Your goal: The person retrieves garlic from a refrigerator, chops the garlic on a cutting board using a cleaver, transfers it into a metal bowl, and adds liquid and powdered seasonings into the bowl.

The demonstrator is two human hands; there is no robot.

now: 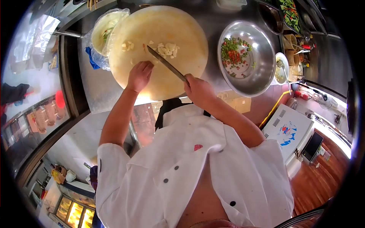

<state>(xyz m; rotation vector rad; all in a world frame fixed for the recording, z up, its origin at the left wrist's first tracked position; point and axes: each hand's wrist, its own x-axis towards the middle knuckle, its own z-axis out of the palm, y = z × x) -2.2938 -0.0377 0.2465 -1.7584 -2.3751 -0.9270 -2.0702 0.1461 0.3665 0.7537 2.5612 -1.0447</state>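
Note:
A large round cutting board [182, 34] lies on the metal counter, with pale chopped pieces [168, 49] near its middle and a smaller group [127, 46] to their left. My right hand [199, 90] is closed around the handle of a knife [167, 64], whose blade slants up and left across the board, its tip beside the pale pieces. At the board's lower left, my left hand [140, 75] has its fingers curled together, left of the blade and apart from it. Whether those fingers hold something small cannot be made out.
Right of the board stands a metal bowl [262, 78] with chopped green and red pieces. A plastic-lined bowl [99, 34] touches the board's left side. Farther right are a small dish [280, 74] with a spoon and a tray of green and red vegetables [291, 13].

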